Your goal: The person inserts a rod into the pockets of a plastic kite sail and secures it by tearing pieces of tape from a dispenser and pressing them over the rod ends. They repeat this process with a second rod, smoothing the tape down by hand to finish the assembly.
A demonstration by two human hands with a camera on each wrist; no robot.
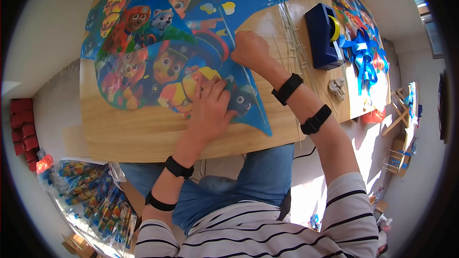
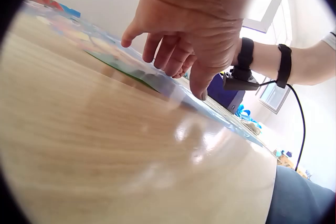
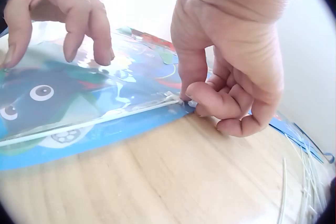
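Printed blue plastic sheets with cartoon dogs lie overlapped on the wooden table. My left hand rests on the lower sheet, fingers spread; the left wrist view shows this hand from the thumb side, low over the sheet. A thin pale rod runs along the sheet's edge. At the rod's far end, my right hand has its fingers curled. In the right wrist view this hand pinches a small clear piece beside the rod's end. The fingertips partly hide that piece.
A dark blue tape dispenser stands right of several loose thin rods. Beyond it lie blue ribbons and more printed sheets. A small beige bundle sits near the dispenser. Packed printed items are at lower left.
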